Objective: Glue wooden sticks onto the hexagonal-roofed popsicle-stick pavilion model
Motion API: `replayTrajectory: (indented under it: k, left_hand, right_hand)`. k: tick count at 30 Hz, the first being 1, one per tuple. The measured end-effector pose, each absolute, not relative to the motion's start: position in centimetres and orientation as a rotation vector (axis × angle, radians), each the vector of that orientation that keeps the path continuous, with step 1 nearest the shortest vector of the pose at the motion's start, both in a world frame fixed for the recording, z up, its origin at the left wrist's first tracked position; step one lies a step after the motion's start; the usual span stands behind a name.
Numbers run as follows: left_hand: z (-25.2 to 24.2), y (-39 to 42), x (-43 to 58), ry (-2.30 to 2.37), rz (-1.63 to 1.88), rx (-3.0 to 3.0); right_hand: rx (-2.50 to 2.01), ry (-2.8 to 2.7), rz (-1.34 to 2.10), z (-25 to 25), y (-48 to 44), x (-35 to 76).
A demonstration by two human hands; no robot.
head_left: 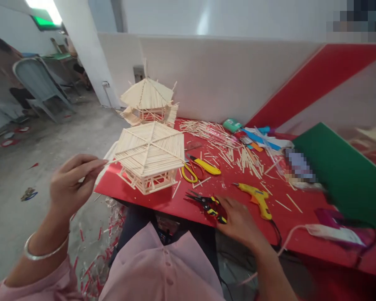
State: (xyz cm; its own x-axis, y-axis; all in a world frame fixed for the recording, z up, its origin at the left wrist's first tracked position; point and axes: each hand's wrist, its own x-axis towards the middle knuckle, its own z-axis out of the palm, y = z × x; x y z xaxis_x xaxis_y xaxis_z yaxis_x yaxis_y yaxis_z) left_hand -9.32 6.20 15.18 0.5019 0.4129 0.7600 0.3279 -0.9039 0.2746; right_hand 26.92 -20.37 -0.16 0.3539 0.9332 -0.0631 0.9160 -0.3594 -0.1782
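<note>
Head view: red counter (pixel 288 221) bearing a near model (pixel 148 161) at 9 o'clock, apparently well advanced, its six-sided roof (pixel 155 140) covered; no peak post (pixel 145 69) shows like that on the far model (pixel 148 95), 11 o'clock. What remains is uncertain; loose sticks (pixel 250 161) lie toward 3 o'clock. Left hand (pixel 73 184), 9 o'clock: thumb and fingers pinched together on a thin stick (pixel 111 161), its tip at or near the roof's edge. Right hand (pixel 240 218), 5 o'clock: fingers curled around the pliers (pixel 207 205).
</note>
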Motion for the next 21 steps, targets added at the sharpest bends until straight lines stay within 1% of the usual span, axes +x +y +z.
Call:
replayTrajectory:
  k: [4, 9, 12, 14, 16, 18, 21]
  left_hand:
    - [16.6, 9.0, -9.5, 0.436, 1.175, 2.685]
    - [16.3, 11.5, -9.7, 0.513, 0.965, 2.608]
    - [15.5, 12.0, -9.8, 0.521, 0.92, 2.519]
    - [15.1, 11.7, -9.8, 0.53, 0.946, 2.493]
    - [14.8, 11.2, -9.9, 0.535, 0.985, 2.507]
    - [14.5, 10.5, -10.1, 0.529, 1.015, 2.547]
    - [14.0, 9.7, -10.5, 0.522, 1.07, 2.605]
  right_hand:
    - [-2.476, -1.806, 0.251, -0.4, -19.2, 27.7]
    - [-2.534, -1.714, 0.16, 0.4, -18.7, 27.1]
    - [-2.36, -1.553, 0.091, 1.9, -17.4, 24.7]
    - [-2.172, -1.393, 0.057, 3.1, -15.9, 22.6]
    - [-2.084, -1.233, 0.016, 4.1, -14.1, 20.8]
    - [-2.199, -1.114, -0.048, 4.8, -12.5, 20.1]
    - [-2.62, -0.961, -0.001, 5.0, -10.9, 21.0]
